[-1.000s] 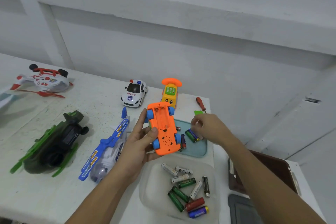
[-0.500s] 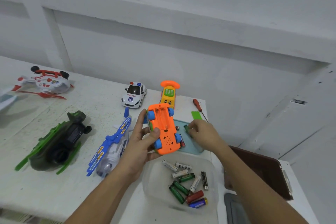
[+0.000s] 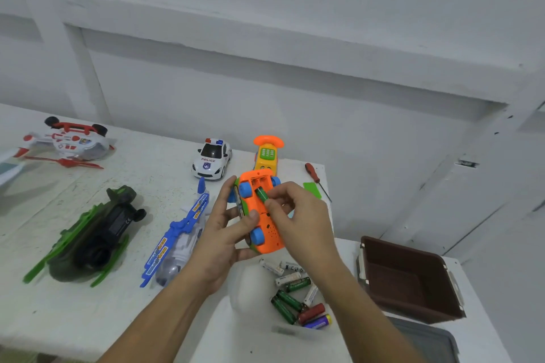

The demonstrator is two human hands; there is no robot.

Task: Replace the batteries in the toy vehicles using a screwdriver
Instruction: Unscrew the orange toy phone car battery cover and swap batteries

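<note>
Looking down from my head, my left hand (image 3: 224, 233) grips the orange toy car (image 3: 269, 237) and holds it above the white table (image 3: 88, 312), belly up, with its blue wheels facing me. My thumb presses on the underside and my fingers curl round the far side of the body. The battery bay at the car's far end is uncovered. My right hand (image 3: 300, 221) pinches a green battery (image 3: 261, 193) between thumb and fingertips, with the battery tilted and its far end down in that open bay. Whether it touches the contacts I cannot tell. The red-handled screwdriver (image 3: 313, 173) lies on the table beyond my right hand, untouched, with a small green cover (image 3: 312, 188) just beside its shaft. Behind the car stand a white police car (image 3: 211, 159) and a yellow toy phone on wheels (image 3: 266, 155). To my left lies a blue and white plane (image 3: 180, 236), then a dark green helicopter (image 3: 94, 233) on its back, and a red and white helicopter (image 3: 69, 141) farther off near the wall. Under my wrists a clear tub (image 3: 283, 330) holds loose batteries (image 3: 295, 295), green, white, red and purple. A brown bin (image 3: 413, 280) sits to my right with a grey lid (image 3: 427, 339) in front of it.
</note>
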